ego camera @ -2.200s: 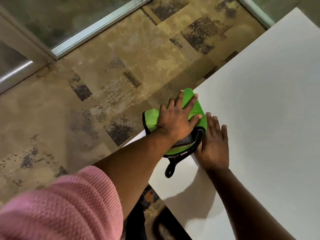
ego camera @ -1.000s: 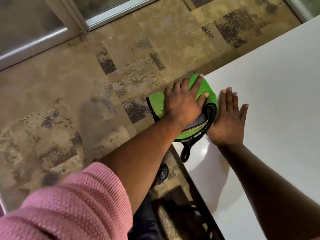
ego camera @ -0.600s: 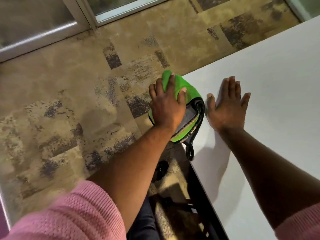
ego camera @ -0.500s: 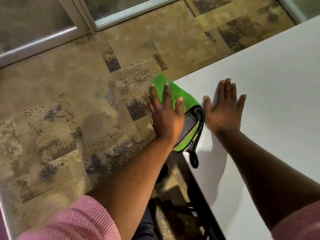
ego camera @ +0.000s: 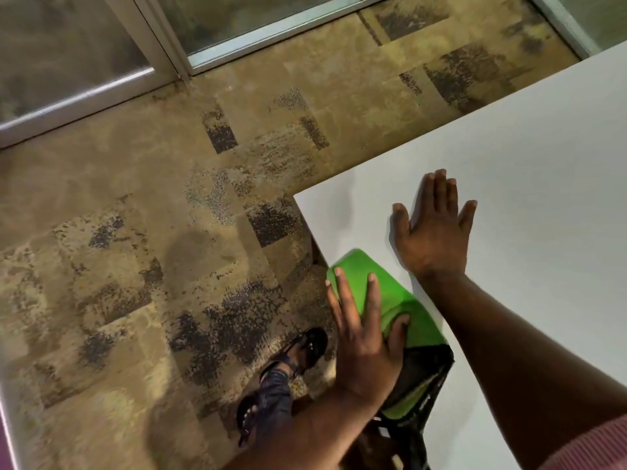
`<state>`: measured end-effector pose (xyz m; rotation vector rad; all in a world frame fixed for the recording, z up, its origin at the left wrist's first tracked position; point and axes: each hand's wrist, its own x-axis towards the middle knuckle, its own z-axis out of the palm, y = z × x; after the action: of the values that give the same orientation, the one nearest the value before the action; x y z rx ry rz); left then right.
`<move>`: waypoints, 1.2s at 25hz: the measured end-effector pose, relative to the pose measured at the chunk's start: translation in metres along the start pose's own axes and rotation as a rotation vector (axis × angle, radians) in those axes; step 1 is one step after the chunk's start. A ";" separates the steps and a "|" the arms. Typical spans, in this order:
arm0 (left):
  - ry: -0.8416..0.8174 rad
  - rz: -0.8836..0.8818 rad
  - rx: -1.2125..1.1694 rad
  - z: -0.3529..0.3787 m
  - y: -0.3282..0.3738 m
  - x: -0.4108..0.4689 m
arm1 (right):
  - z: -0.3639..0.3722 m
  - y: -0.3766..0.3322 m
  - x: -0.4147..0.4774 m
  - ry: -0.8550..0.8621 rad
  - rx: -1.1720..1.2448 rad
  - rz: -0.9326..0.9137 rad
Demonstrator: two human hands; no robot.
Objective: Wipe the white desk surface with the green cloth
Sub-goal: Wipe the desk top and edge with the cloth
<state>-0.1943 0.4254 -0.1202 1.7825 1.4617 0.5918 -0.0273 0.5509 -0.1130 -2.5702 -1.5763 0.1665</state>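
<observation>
Here, left hand (ego camera: 363, 337) flat on green cloth (ego camera: 386, 300), fingers (ego camera: 346, 300) spread and extended, thumb tucked into a fold, pressing rather than gripping. Cloth directly under and just right of those fingers, at the desk's left edge, a little way toward the body from the near corner. Long axis running along that edge, far tip toward the corner, near end toward the body. Soft microfibre look, bright green, folded, black trim and loop at the near end, partly hanging off the edge. Right hand (ego camera: 434, 232) palm down on white desk (ego camera: 543, 164), fingers apart, holding nothing, just beside the cloth, not touching. Left hand clearly nearer, probably driving the next stroke along the edge. Desk smooth, matte, bare. Mottled tan carpet (ego camera: 135, 232) beyond; sandalled foot (ego camera: 298, 347) below.
</observation>
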 end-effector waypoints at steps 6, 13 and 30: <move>-0.090 0.196 0.606 -0.052 -0.008 0.152 | -0.001 0.000 -0.001 -0.018 -0.001 -0.004; -0.311 0.531 0.785 -0.025 0.031 0.270 | -0.002 0.004 -0.003 0.132 0.323 0.073; -0.685 0.787 0.767 0.006 0.085 0.208 | -0.043 0.023 -0.091 0.247 0.650 0.269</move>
<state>-0.0862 0.6186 -0.0795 2.7938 0.4720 -0.3031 -0.0416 0.4578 -0.0712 -2.1607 -0.8901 0.3117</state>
